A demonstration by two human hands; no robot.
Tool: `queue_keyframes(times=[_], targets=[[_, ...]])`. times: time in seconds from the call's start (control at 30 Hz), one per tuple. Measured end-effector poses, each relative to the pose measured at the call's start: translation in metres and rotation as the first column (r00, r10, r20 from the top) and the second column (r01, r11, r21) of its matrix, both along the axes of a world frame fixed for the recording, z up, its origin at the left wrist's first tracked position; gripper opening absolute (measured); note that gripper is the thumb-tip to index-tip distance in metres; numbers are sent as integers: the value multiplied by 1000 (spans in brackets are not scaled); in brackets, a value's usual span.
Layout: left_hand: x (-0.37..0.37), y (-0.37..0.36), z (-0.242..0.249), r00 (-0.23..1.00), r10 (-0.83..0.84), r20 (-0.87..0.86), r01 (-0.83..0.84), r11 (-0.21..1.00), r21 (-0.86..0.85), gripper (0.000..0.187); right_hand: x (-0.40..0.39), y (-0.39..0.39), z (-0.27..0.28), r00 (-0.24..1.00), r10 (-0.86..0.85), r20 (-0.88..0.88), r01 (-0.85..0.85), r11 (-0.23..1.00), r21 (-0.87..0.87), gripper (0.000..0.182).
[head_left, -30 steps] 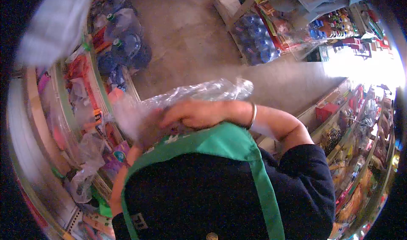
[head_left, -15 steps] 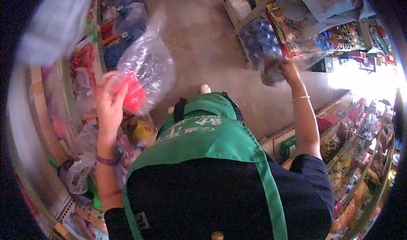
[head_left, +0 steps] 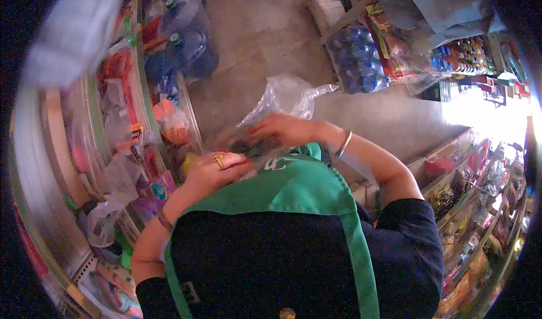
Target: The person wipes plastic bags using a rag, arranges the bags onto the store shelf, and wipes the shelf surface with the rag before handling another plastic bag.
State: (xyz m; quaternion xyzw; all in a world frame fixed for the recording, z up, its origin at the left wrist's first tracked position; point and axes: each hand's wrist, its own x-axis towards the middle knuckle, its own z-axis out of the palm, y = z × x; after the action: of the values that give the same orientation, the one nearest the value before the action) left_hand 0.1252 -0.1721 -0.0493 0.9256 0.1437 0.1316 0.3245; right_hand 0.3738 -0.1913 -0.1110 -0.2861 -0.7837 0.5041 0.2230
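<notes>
My left hand [head_left: 217, 169], with a ring on one finger, is closed in front of the green apron [head_left: 299, 178]. Bits of red show at its fingers, beside the clear plastic bag [head_left: 288, 96] that spreads out beyond both hands. Just right of it, my right hand [head_left: 288, 128] is bent inward with curled fingers, over the near part of the bag. Between the hands lies a dark, smeared shape [head_left: 243, 144]; motion blur hides what it is. The red thing in the bag is mostly covered by my left hand.
Shelves with bagged goods [head_left: 121, 116] run along the left, with large blue water jugs [head_left: 192, 42] beyond. A pack of blue-capped bottles [head_left: 358, 59] stands at the upper right. More packed shelves [head_left: 474, 200] line the right side. Concrete floor [head_left: 254, 37] lies between.
My left hand has come inward and down from the left shelves with the bag. My right hand has swung in from the bottle pack with a dark thing, and both hands now meet at the apron.
</notes>
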Motion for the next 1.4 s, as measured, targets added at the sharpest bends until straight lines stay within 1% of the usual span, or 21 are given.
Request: queue_keyframes(times=[0.07,0.17,0.27,0.33,0.4,0.43,0.47,0.53,0.63,0.7,0.77,0.87,0.9,0.93,0.97,1.03,1.13,1.2,1.27,1.33,1.4], targets=[[-2,2,4,997,-25,79,19,997,76,33,36,-14,-41,806,14,592,40,996,-78,39],[-14,-1,-10,997,-11,73,3,993,120,33,144,-75,-164,413,-71,908,217,976,-23,23],[-5,1,3,996,4,84,-10,998,69,31,201,-25,-128,87,-128,988,427,901,79,24],[5,6,11,994,-45,95,34,993,110,30,198,29,-71,283,-591,755,582,732,355,35],[12,8,14,992,-73,101,59,988,143,29,117,62,41,602,-723,339,770,638,-7,45],[15,8,14,992,-76,102,60,986,154,29,82,67,61,778,-618,112,613,786,80,48],[16,8,14,992,-77,103,59,984,166,30,47,64,75,906,-420,-42,411,901,-140,51],[12,4,0,989,-139,57,129,980,152,30,-31,47,60,996,-6,-86,11,998,54,49],[1,2,-10,992,-121,35,115,981,154,31,-41,32,-98,971,178,-158,-204,964,-172,44],[-14,-9,-14,998,-56,9,54,990,129,32,31,7,-127,851,237,469,-138,962,-235,33],[-21,-10,-21,1000,-6,-1,6,995,102,34,119,-44,-197,457,203,866,111,953,-282,26],[-15,-4,-12,999,-23,27,23,1000,5,35,229,-64,-227,-9,-101,995,243,965,100,23],[-14,-2,-6,998,-43,37,40,997,68,35,268,-60,-265,36,-414,909,203,894,399,20],[-8,3,-1,996,-68,56,60,988,139,34,224,-5,-133,150,-205,967,250,954,164,20],[-2,6,1,992,-95,78,77,975,209,34,240,28,-148,248,-304,920,347,914,209,22],[5,7,2,991,-75,109,49,973,225,33,138,58,-3,584,-670,458,721,687,87,45],[5,9,5,994,-90,68,76,979,192,33,37,36,54,950,-260,-172,274,960,63,54],[4,9,4,997,-53,53,46,991,124,33,6,2,51,988,45,-150,-49,998,-24,45],[0,2,0,997,56,56,-57,998,13,32,43,-21,-14,993,-113,-31,114,993,31,39],[-5,1,5,997,74,31,-71,993,-93,33,116,-71,-90,692,72,719,95,977,-189,34],[-5,5,11,991,127,-44,-134,969,-209,33,227,-136,-188,503,57,862,256,943,-211,27]])
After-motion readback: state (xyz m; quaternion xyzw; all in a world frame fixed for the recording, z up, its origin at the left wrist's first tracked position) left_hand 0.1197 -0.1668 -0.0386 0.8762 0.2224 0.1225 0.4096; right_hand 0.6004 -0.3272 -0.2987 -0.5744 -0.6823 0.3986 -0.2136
